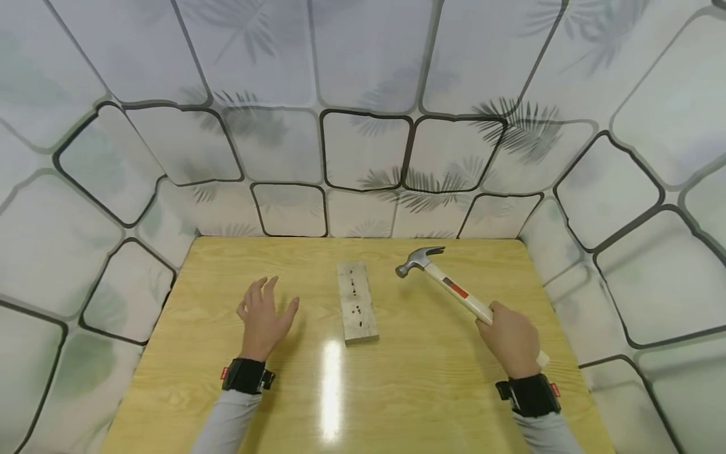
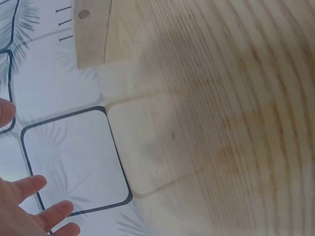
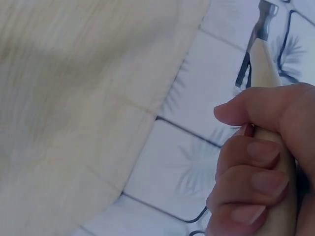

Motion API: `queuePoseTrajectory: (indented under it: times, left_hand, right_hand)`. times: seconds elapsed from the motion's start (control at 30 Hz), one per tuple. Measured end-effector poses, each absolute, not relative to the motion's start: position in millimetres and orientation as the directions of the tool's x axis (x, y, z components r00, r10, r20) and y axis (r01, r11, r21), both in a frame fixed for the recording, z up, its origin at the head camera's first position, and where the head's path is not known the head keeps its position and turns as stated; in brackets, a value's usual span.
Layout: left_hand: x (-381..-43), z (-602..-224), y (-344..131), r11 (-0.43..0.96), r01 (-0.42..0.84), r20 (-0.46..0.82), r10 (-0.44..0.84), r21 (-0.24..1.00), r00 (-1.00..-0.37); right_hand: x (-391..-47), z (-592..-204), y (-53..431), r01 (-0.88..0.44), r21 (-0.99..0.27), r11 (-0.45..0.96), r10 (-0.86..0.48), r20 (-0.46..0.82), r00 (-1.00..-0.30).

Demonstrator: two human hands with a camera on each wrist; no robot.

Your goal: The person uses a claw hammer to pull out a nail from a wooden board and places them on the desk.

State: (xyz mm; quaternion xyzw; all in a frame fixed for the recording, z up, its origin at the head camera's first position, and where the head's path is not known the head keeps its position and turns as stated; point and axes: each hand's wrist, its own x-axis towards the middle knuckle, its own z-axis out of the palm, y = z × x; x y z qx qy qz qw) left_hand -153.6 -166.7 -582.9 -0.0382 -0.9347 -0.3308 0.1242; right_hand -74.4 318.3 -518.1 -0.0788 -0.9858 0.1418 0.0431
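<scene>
My right hand [image 1: 510, 337] grips a claw hammer [image 1: 462, 296] by its pale handle, over the right side of the table. The steel head points to the far left, toward the board. Curled fingers and the thumb wrap the hammer handle [image 3: 266, 64] in the right wrist view. A narrow wooden board [image 1: 354, 302] lies mid-table, with a row of dark nails [image 1: 356, 296] along it. Several nails [image 2: 65, 23] stick out from the board [image 2: 91, 37] in the left wrist view. To the board's left, my left hand [image 1: 263, 321] holds nothing, its fingers spread.
The yellow wood-grain table [image 1: 227, 416] has a bright light reflection near its front. Patterned white panels [image 1: 363, 151] with dark outlines and leaf prints rise behind the table and along both sides.
</scene>
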Motion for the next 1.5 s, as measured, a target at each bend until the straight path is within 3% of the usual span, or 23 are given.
queuePoseTrajectory:
  times: [0.5, 0.77, 1.0, 1.5]
  left_hand:
    - [-138.3, -552.4, -132.9, 0.818, 0.382, 0.442, 0.178, 0.43, -0.879]
    - [-128.6, -528.4, -87.3, 0.734, 0.584, 0.504, 0.38, 0.345, -0.776]
    - [-135.7, -519.3, -57.2, 0.685, 0.691, 0.457, 0.551, 0.231, -0.698]
    - [-151.9, -534.6, -46.2, 0.744, 0.658, 0.254, 0.618, 0.115, -0.744]
  right_hand:
    - [-96.2, -505.5, 249.0, -0.03, -0.25, 0.968, 0.005, 0.137, -0.991]
    - [-105.3, -504.1, 213.3, -0.119, -0.245, 0.962, -0.08, 0.162, -0.984]
    - [-107.7, -503.2, 182.4, -0.16, -0.231, 0.96, -0.129, 0.145, -0.981]
    - [-105.7, -506.1, 153.8, -0.211, -0.282, 0.936, -0.184, 0.12, -0.976]
